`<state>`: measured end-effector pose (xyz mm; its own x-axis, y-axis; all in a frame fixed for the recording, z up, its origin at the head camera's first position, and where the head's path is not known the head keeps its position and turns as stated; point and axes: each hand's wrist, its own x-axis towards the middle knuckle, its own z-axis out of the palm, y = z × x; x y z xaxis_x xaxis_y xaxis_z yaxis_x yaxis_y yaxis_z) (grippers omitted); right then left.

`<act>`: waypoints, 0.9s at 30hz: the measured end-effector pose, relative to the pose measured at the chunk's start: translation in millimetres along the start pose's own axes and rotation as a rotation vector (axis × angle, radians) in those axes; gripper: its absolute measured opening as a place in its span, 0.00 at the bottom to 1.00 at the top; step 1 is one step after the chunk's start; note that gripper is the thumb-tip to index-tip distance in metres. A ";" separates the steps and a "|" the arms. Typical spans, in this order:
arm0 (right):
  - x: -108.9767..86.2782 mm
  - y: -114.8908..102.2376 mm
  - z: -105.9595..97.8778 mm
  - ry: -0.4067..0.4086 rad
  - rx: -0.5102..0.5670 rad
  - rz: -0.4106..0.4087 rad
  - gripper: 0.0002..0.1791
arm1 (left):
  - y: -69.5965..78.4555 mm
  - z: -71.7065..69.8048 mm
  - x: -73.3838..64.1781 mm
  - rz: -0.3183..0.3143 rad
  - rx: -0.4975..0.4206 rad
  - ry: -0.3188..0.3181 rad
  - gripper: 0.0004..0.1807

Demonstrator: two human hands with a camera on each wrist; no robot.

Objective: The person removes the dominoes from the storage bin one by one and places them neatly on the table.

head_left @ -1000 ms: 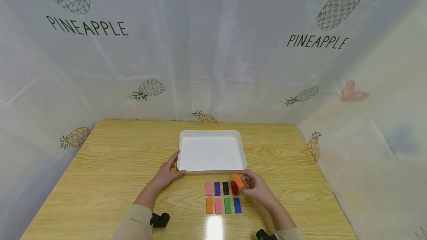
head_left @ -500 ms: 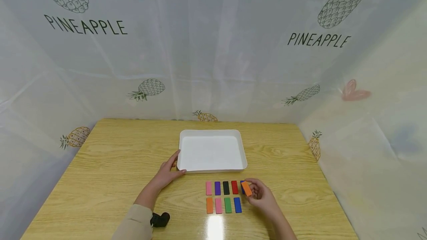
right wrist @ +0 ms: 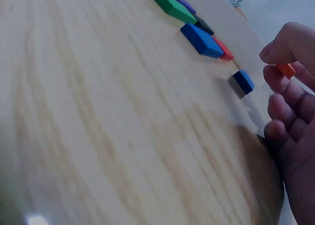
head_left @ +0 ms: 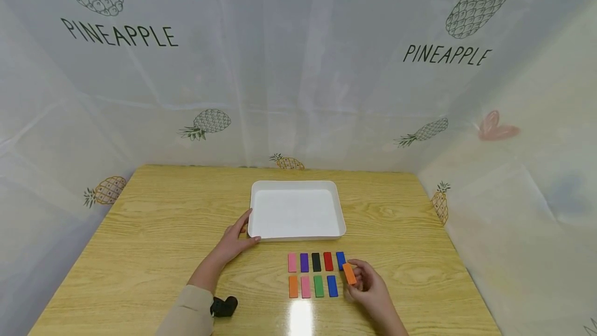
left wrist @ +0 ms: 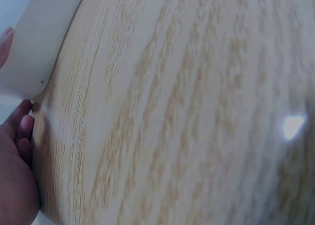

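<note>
My right hand (head_left: 373, 294) pinches an orange rectangular block (head_left: 349, 274) between thumb and fingers, tilted, close to the right end of two rows of similar flat blocks. The far row has a pink (head_left: 292, 263), a purple (head_left: 304, 263), a black (head_left: 316, 262), a red (head_left: 328, 261) and a blue block (head_left: 341, 259). Nearer lie an orange (head_left: 293, 287), a pink (head_left: 305, 287), a green (head_left: 318, 286) and a blue one (head_left: 332, 285). My left hand (head_left: 230, 242) holds the near left corner of a white tray (head_left: 295, 217), thumb at its front wall, fingers along its left side.
The wooden table (head_left: 186, 201) is backed and flanked by a pale curtain (head_left: 298, 66) printed with pineapples. A black strap-like device (head_left: 224, 307) sits at the left wrist. Light glares off the table's front (head_left: 300, 318).
My right hand has moved right and toward me with the orange block, from over the red block to beside the blue one, which now shows in the far row. The left hand stays put.
</note>
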<state>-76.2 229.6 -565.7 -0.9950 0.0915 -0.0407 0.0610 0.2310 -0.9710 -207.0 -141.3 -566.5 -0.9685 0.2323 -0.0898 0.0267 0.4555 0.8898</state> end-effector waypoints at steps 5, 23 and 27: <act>-3.1 4.5 -3.2 0.013 -0.036 0.006 0.30 | 0.6 0.1 0.3 0.000 0.000 0.000 0.50; 4.8 4.1 -19.6 -0.257 -0.155 0.040 0.28 | 2.5 -0.7 -3.0 -0.021 -0.036 -0.017 0.49; 6.1 3.7 -22.5 -0.287 -0.176 0.009 0.28 | 2.8 0.4 -2.1 -0.019 -0.029 -0.013 0.49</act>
<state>-80.3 252.8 -564.2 -0.9746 -0.1762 -0.1383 0.0582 0.3971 -0.9159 -204.7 -140.2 -564.1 -0.9655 0.2350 -0.1120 0.0013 0.4348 0.9005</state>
